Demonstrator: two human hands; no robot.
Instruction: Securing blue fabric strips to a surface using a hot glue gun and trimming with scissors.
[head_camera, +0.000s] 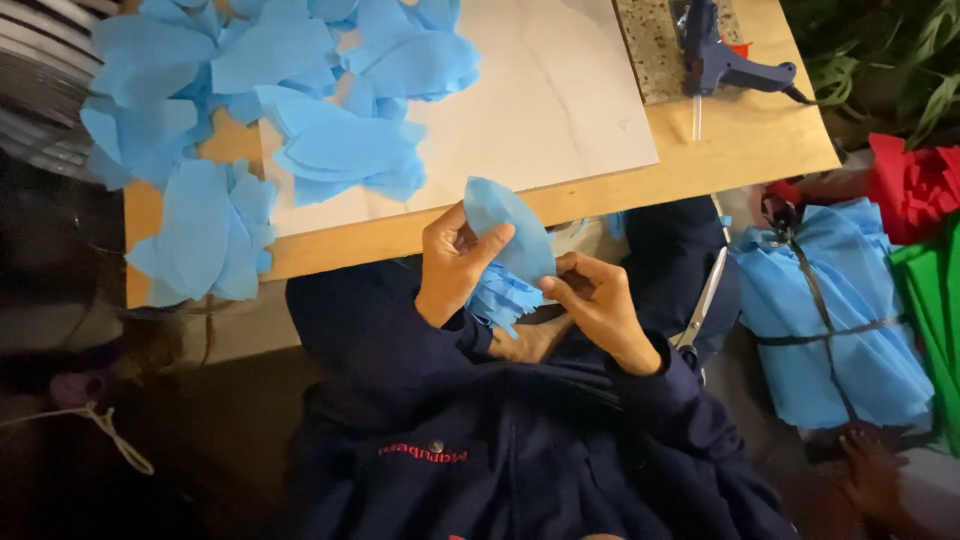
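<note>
Both hands pinch one blue petal (505, 235) just off the tabletop (700, 160) edge: left hand (452, 262) grips its left side, right hand (590, 300) its lower tip. Long axis runs upper-left to lower-right, between them.

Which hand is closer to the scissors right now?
Right. The right hand is just beside the scissors, pinching the lower edge of the blue paper petal. The left hand grips the petal's other side, farther from them.
</note>
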